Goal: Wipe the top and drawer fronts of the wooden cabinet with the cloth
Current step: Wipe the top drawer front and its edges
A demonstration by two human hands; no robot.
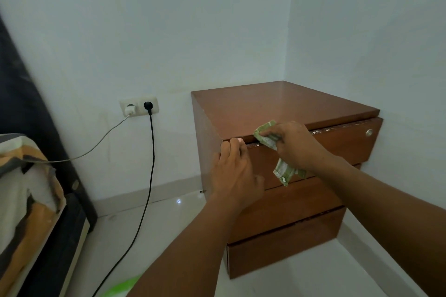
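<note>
R hand (293, 144) has the green cloth (270, 138) bunched in a closed grip, fingers wrapped round it. One end pokes out past the fingertips toward the cabinet's front-left corner; the other end dangles below the palm over the top drawer front (337, 142). The cloth sits right at the seam where the cabinet top (284, 106) overhangs that drawer, pressed on or just under the front lip. Can't tell which, the fingers hide the contact.

L hand (233, 171) is just beside it, on the corner side of the grip. Its fingertips hook over the top edge of the drawer at the left corner; the palm lies flat vs. the drawer face. It holds nothing, looks like bracing, or maybe easing the drawer out a crack. Can't say for sure.

What the next move turns on, imo: the seam's long axis runs straight away from the R grip, off toward the round lock (369, 132) at the far end. Nearly the whole strip lies on that side, w/ chipped pale flecks along it. On the other side there's only a short bit before the L hand blocks it. So the R hand is the one to sweep, away from the L, along the edge rather than across it.

The top panel lies above and beyond the grip; the two lower drawer fronts (301, 202) are below it, under the forearms. Those look still to be done, though dust isn't visible either way.

Off past the L hand, well apart: a wall socket (139, 105) w/ a black cable (150, 176).
</note>
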